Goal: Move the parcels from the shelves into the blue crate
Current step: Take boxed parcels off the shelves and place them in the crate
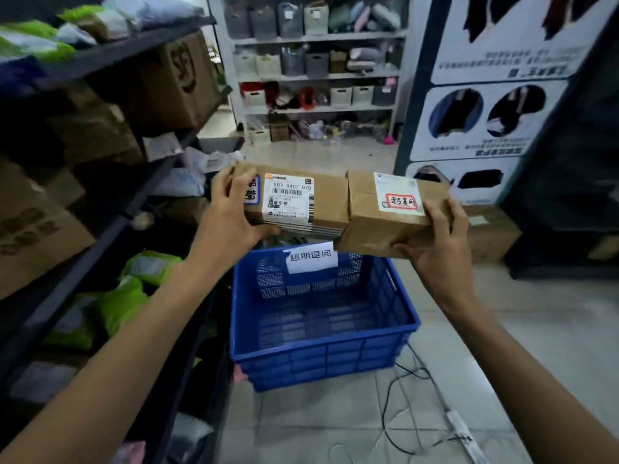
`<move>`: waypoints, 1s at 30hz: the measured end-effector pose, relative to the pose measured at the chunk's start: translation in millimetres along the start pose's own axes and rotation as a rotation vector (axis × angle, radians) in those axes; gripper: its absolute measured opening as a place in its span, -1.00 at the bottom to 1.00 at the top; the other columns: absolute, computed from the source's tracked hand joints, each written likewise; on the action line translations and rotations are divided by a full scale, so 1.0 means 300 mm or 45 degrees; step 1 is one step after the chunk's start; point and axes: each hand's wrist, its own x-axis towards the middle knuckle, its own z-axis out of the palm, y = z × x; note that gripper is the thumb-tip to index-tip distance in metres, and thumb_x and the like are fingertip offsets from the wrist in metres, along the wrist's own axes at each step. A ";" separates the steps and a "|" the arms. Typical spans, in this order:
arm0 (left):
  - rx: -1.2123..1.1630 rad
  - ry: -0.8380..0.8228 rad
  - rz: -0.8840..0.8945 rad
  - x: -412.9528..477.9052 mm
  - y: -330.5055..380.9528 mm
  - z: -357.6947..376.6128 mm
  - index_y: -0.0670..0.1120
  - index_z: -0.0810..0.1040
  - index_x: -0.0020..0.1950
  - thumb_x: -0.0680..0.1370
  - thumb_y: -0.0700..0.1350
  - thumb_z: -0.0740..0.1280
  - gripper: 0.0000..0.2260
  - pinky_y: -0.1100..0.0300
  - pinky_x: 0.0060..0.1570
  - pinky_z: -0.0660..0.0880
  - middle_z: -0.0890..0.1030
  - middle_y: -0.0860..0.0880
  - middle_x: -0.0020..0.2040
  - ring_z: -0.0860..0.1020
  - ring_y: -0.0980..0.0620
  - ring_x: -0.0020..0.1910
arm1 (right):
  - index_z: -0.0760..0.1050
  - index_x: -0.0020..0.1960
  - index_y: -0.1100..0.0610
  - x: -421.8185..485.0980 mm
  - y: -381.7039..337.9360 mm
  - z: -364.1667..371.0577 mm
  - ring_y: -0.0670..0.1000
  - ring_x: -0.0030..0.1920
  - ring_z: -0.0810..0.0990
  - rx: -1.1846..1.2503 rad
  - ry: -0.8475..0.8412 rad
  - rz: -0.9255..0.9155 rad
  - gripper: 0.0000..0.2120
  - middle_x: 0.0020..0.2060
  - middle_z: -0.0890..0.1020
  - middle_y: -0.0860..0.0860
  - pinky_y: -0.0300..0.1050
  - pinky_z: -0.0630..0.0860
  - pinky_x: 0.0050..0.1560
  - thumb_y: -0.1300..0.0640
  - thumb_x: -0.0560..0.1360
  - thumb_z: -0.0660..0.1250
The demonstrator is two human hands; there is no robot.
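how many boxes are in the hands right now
2. The barcode-labelled box is gripped by the left hand, the red-stickered box by the right hand. They touch end to end above the blue crate. Other cartons sit on the shelves.

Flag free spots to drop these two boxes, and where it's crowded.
Blue crate floor is bare, wall to wall, right below the boxes. Tiles right of the crate are free too; a black cable crosses those in front. Left shelves are packed with parcels.
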 end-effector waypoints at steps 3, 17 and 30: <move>-0.077 -0.103 -0.070 0.042 -0.018 0.169 0.02 0.23 0.49 0.27 -0.03 0.63 -0.11 -0.07 0.31 0.40 0.16 -0.13 0.46 0.35 -0.14 0.36 | 0.27 0.47 0.06 0.018 0.131 0.054 0.23 0.42 0.29 -0.070 -0.048 0.046 -0.20 0.51 0.14 0.15 0.20 0.49 0.18 0.05 0.34 0.57; -0.016 -0.405 -0.416 0.275 -0.451 0.915 0.07 0.16 0.52 0.30 0.16 0.56 -0.09 -0.14 0.18 0.46 0.25 0.00 0.49 0.32 -0.12 0.37 | 0.33 0.42 0.02 0.255 0.619 0.623 0.18 0.48 0.25 -0.087 -0.451 0.240 -0.29 0.54 0.12 0.10 0.09 0.40 0.28 0.16 0.36 0.56; -0.181 -0.589 -0.765 0.417 -0.713 1.431 0.07 0.07 0.57 0.38 -0.01 0.56 -0.09 0.12 0.12 0.42 0.15 0.04 0.51 0.38 -0.01 0.33 | 0.23 0.50 -0.01 0.418 0.967 1.090 0.05 0.54 0.10 0.025 -0.730 0.337 -0.32 0.58 -0.05 -0.01 0.16 0.37 0.39 0.21 0.47 0.45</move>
